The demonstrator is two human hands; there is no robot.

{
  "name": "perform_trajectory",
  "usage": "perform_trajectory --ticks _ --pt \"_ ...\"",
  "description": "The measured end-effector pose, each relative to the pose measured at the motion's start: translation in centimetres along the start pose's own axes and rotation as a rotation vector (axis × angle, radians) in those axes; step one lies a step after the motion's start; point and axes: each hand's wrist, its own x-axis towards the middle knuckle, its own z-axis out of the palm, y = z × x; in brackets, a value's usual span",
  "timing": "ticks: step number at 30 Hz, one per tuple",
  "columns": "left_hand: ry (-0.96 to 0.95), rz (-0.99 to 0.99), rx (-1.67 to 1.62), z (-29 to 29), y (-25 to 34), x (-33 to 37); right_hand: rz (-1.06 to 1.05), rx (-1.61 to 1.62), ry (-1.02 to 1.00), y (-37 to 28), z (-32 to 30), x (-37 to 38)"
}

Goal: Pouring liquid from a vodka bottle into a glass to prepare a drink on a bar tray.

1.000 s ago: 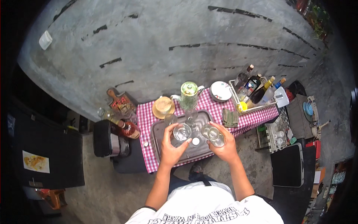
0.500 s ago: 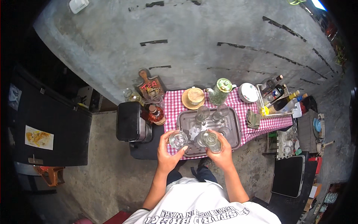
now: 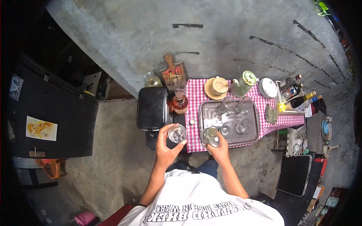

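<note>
My left hand [image 3: 166, 148] is wrapped round the side of a clear drinking glass [image 3: 177, 133], held in front of the table edge. Ice or clear pieces seem to lie inside it, too small to be sure. My right hand [image 3: 220, 150] grips a clear glass bottle [image 3: 211, 137] with a round mouth, over the near left corner of a dark grey tray [image 3: 257, 124]. Several empty-looking glasses [image 3: 243, 126] stand on that tray. Between the tray and my left hand, a small white cap-like thing [image 3: 192, 121] lies on the checked cloth [image 3: 193, 101].
Left of the cloth stand a black bin-shaped box [image 3: 152, 109] and an amber bottle [image 3: 180, 102]. Behind the tray are a wooden cup and saucer [image 3: 219, 86], a green patterned pitcher [image 3: 248, 79] and a white bowl [image 3: 267, 87]. A bottle rack [image 3: 290, 111] and folded cloth [image 3: 270, 114] sit right.
Both hands have moved left relative to the tray, still holding the glass and the bottle. The view has turned left, so the table appears farther right. The small white cap-like thing has come into sight.
</note>
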Motion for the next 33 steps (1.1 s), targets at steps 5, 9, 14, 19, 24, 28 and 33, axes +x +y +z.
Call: perform_trajectory --ticks 5,9,14,19,24,28,33 --pt "-0.036 0.014 0.014 -3.1 -0.7 0.2 -0.004 0.009 0.023 2.8 3.9 0.8" --pt "-0.063 -0.007 0.044 -4.3 -0.7 0.8 -0.015 -0.008 0.01 4.9 5.9 1.5" --pt "-0.092 0.007 0.049 -5.2 -0.8 1.3 0.061 0.059 -0.004 6.0 8.1 1.1" --pt "-0.107 0.018 -0.012 -6.2 -1.2 2.5 0.124 -0.037 -0.019 6.7 9.3 1.4" --pt "-0.107 0.003 -0.037 -6.8 -1.4 3.6 0.093 -0.089 -0.008 8.2 10.7 1.8" --pt "-0.1 0.01 -0.023 -7.3 -2.1 4.4 0.161 -0.09 0.033 8.3 12.0 2.8" --pt "-0.09 0.016 0.001 -8.0 -2.8 5.5 0.162 -0.042 0.097 8.4 13.7 4.5"
